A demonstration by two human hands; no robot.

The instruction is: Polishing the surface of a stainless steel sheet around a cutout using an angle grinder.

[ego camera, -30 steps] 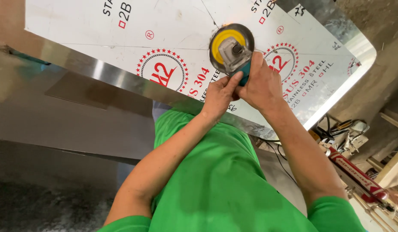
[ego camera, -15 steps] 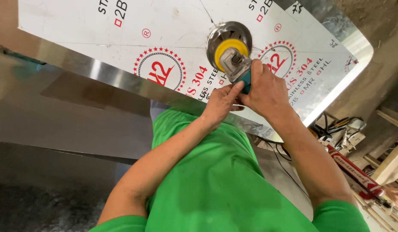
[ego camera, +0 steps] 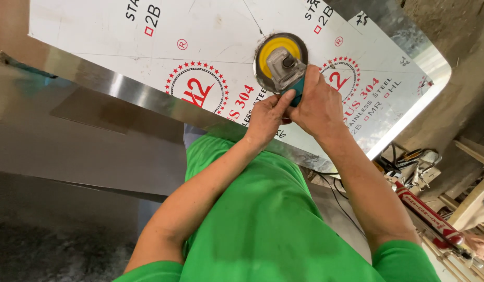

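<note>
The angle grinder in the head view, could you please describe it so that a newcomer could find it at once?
Start at the big white-filmed steel sheet with red round stamps that fills the upper picture. Near its middle, both hands, left hand and right hand, grip the angle grinder. Its yellow-centred round disc, grey head and teal body mark it out; nothing else there is yellow.

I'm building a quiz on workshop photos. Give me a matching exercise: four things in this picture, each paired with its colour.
Things:
1. grinder disc
2. shirt
3. grinder body, gripped by the left hand and right hand
4. film on the steel sheet

Colours:
A. white with red print
B. teal
C. yellow
D. green

Pairs: 1-C, 2-D, 3-B, 4-A
</note>
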